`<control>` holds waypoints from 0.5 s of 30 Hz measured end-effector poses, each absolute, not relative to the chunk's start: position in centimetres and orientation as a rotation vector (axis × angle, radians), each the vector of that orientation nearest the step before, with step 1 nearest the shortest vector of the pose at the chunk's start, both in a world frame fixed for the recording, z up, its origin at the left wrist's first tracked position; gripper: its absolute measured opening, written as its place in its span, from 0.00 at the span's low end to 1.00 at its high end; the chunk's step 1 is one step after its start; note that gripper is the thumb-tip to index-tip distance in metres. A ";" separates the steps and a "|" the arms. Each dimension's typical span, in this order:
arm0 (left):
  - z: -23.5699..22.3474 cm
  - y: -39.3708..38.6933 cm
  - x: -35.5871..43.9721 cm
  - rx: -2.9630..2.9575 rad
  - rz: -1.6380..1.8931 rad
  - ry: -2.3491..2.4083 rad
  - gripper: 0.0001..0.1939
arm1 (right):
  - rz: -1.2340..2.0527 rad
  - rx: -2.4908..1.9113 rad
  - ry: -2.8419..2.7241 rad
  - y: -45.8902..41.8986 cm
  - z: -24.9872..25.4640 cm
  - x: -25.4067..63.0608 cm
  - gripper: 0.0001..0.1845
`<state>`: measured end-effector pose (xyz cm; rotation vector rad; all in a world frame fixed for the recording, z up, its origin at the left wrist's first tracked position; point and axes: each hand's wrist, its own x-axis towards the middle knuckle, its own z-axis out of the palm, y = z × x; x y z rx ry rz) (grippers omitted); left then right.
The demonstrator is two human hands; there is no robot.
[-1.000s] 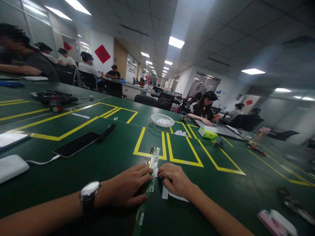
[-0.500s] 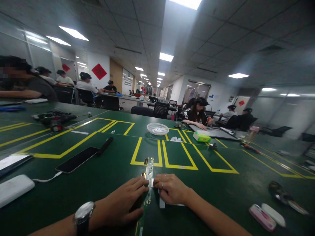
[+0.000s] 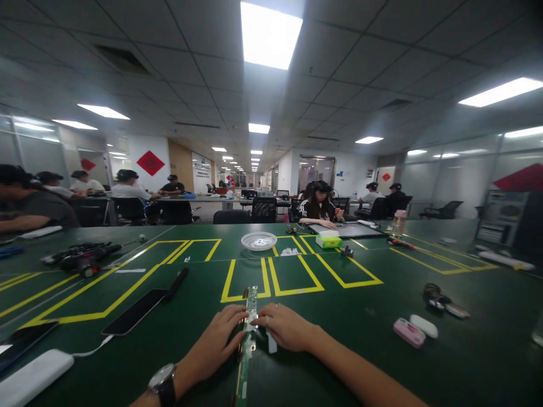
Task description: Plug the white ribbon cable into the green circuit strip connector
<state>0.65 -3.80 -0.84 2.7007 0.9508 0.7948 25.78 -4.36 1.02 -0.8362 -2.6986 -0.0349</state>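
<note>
A long, narrow green circuit board (image 3: 245,370) lies on the green table in front of me, pointing away, with gold-coloured tabs along its left edge. My left hand (image 3: 215,341), a watch on its wrist, holds the board's left edge with its fingertips, the thumb lower down. From the right, the bent fingers of my right hand (image 3: 285,328) press at the upper part of the board, thumb and forefinger close together. A white strip (image 3: 272,342) sticks out beneath that hand; its upper part is hidden.
Yellow tape outlines mark the table. A white plastic basket (image 3: 259,242) and a green tissue pack (image 3: 328,242) stand farther back. At left lie a phone (image 3: 134,312) and a white power bank (image 3: 36,380); at right, a pink case (image 3: 409,332). A co-worker (image 3: 318,206) sits opposite.
My view has tilted up and turned a little to the right. The right fingers have moved from the board's right edge onto it; the left hand stays at its left edge.
</note>
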 end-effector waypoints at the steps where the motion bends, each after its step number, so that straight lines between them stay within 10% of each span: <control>1: -1.1 -3.5 0.6 2.696 0.807 0.978 0.16 | -0.064 -0.833 -2.711 -4.3 1.1 25.7 0.25; 15: -1.6 -2.7 0.3 2.621 0.900 1.125 0.13 | -0.148 -1.035 -2.654 -4.2 0.4 25.6 0.23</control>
